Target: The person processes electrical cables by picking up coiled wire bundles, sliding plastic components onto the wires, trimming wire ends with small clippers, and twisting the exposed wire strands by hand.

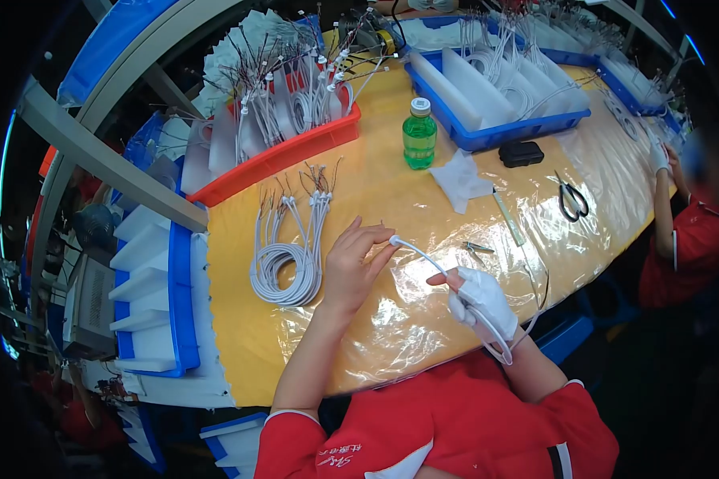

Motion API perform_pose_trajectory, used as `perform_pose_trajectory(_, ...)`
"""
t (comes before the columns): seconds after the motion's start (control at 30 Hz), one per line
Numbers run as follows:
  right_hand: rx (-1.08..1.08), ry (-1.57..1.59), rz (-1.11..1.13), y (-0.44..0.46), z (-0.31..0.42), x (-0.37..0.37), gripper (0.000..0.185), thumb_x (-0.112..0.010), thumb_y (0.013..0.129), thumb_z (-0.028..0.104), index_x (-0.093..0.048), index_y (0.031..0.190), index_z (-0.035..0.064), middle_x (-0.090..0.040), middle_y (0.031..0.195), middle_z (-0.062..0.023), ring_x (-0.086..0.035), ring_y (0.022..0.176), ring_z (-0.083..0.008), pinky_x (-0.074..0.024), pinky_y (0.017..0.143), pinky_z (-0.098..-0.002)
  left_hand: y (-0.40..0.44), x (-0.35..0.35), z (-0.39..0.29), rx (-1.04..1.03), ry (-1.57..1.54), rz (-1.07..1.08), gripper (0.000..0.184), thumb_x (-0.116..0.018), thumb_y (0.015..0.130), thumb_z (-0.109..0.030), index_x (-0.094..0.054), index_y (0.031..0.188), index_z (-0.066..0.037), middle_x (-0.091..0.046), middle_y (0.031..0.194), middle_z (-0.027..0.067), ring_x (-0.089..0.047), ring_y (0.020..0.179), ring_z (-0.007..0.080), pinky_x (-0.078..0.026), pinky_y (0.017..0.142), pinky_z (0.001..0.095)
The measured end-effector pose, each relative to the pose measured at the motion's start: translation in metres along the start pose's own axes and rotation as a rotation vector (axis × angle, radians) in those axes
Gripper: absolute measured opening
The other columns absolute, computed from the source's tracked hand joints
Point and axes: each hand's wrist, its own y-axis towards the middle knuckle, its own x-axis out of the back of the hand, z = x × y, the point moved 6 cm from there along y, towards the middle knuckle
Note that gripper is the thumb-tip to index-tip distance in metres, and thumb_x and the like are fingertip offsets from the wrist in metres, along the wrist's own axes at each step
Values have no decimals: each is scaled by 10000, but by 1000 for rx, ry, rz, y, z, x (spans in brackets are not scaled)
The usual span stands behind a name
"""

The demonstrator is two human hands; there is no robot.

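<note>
My bare left hand (355, 262) pinches one end of a white cable (420, 252) between thumb and fingertips, beside a small white piece at that end. My right hand (481, 297), in a white glove with bare fingertips showing, is closed around the same cable farther along. From there the cable hangs in a loop over my right forearm, near the table's front edge. Left of my left hand lies a bundle of coiled white cables (286, 275), their thin dark wire ends and white connectors pointing away from me.
Beyond lie a red bin (280, 156) and a blue bin (503, 134) of cables, a green bottle (419, 140), a tissue (462, 180), and a black case (522, 153). Black-handled scissors (572, 201), a knife-like tool (509, 217) and small pliers (477, 249) are nearer. A co-worker (691, 231) sits right.
</note>
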Motion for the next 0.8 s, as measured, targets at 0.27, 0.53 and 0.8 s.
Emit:
perform_pose_trajectory(0.27,888,-1102,-276,-27,45,-25,157,-708,742,74,-669,891,47,-528,554,-21,-513,476,-132,-389,458,-258,-4,-3,7,171,-226,-33,170,-717,724,-35,-636,869,-2,-673,920,108,-629,959,230,-426,947,372)
perform_pose_trajectory(0.53,1033,-1276,-242,-33,46,-41,205,-744,668,110,-695,867,113,-499,544,-31,-506,471,-214,-389,446,-312,-11,-10,15,270,-345,-36,164,-707,735,-16,-635,879,8,-671,935,111,-621,962,203,-460,869,314)
perform_pose_trajectory(0.8,775,-980,-451,-22,73,9,108,-686,771,45,-670,875,20,-636,674,-64,-596,579,-124,-451,527,-237,-6,1,4,254,-261,-21,183,-673,770,-2,-646,951,9,-671,928,98,-626,916,171,-470,816,270)
